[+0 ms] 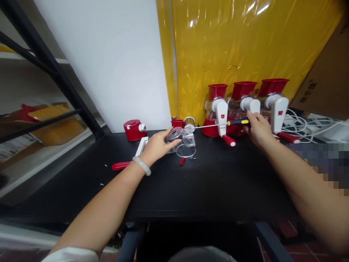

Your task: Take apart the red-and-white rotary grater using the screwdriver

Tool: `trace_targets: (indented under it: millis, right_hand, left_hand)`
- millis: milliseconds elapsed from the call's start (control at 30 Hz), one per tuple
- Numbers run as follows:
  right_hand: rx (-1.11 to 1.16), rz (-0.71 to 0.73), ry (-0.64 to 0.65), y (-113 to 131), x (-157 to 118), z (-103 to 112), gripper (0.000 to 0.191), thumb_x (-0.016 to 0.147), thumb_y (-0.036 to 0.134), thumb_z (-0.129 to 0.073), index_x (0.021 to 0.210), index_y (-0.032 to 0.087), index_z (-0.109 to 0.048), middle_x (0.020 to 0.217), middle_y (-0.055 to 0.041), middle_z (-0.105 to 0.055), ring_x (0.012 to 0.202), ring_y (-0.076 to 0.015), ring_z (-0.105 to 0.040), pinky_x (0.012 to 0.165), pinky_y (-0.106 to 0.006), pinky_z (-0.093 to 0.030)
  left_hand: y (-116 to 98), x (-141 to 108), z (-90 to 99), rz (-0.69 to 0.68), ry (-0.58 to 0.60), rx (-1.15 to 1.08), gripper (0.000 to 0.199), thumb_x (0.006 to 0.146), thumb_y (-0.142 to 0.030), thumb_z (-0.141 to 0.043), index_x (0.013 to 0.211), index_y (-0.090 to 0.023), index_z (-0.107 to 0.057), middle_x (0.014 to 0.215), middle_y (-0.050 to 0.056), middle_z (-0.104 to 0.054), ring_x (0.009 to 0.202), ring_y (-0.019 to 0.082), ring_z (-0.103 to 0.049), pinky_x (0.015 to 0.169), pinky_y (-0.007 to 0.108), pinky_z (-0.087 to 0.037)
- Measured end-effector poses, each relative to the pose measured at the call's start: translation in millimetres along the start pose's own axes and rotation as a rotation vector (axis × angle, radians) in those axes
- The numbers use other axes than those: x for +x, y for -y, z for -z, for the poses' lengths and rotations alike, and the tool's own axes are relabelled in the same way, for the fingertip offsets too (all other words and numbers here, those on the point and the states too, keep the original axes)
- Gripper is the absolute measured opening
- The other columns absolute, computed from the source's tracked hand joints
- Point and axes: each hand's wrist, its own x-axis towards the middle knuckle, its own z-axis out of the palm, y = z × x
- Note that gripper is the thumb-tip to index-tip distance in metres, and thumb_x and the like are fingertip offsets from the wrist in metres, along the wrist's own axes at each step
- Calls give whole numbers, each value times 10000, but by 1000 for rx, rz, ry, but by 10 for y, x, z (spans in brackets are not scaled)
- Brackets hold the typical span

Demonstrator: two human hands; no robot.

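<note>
The left hand [158, 146] grips a transparent plastic grater housing [188, 139], thumb and fingers parted around its rounded end. The housing lies on the black tabletop [212, 189], directly at the left hand's fingertips and well to the left of the right hand [259, 128]. The right hand is closed around the black-and-yellow handle of a long-shank screwdriver [239, 122]. The shank runs nearly level from the right hand toward the left, its tip at the upper part of the housing; whether the tip is seated in it cannot be determined.

A small red plastic piece [182, 161] lies between the hands, just on the near side of the housing. A crank with a red grip [121, 166] lies to the left of the left hand, partly covered by it. A red grater base [133, 130] stands beyond the crank. Three assembled rotary graters with red hoppers [274, 86] stand in a row behind the right hand and the screwdriver.
</note>
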Motion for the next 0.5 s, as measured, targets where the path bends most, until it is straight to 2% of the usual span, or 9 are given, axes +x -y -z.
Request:
trace_targets:
  millis: [100,200,300,367,433,500]
  right_hand:
    - [27,-23,-15,22,-29,-34,241,724,334,-743,725,230,-525,486,80,-457,385,-86,-408,387,-224,-427]
    - [162,-130,8,88,-73,-45,145,668,177,-645,771,220,-553,632,56,-574,478,-99,-529,450,-232,-494]
    - [246,-208,54,135,-98,-31,165,635,141,-577,785,209,-557,691,44,-605,553,-120,-605,507,-251,-541]
    - [239,-204,71,136,-92,-25,138,673,175,-592,800,212,-552,684,43,-607,535,-129,-610,489,-256,-538]
    - [190,-183,42,111,-66,-26,118,776,299,-620,795,213,-541,639,38,-593,473,-127,-578,438,-249,-508]
    - [139,-158,-3,67,-26,-21,288,853,474,-612,773,210,-530,568,33,-555,408,-114,-522,384,-230,-461]
  left_hand:
    - [7,2,-5,-6,0,5,707,874,-641,-601,1441,-222,-544,1255,120,-710,1078,281,-687,926,415,-538]
    - [7,2,-7,-3,-8,9,703,874,-637,-604,1440,-224,-545,1268,120,-704,1067,276,-691,919,409,-541]
    - [-9,-3,-1,-7,-1,8,697,876,-640,-600,1436,-229,-544,1273,114,-702,1085,280,-687,921,408,-538]
    - [-28,-7,6,-18,-3,6,671,883,-631,-594,1418,-227,-556,1277,110,-700,1105,283,-681,926,408,-534]
    - [-47,-10,15,-23,-8,6,641,889,-616,-594,1396,-225,-568,1282,108,-697,1122,285,-676,933,408,-531]
    - [-64,-14,23,-23,-10,11,632,892,-609,-594,1388,-219,-568,1294,111,-689,1146,289,-666,949,417,-525]
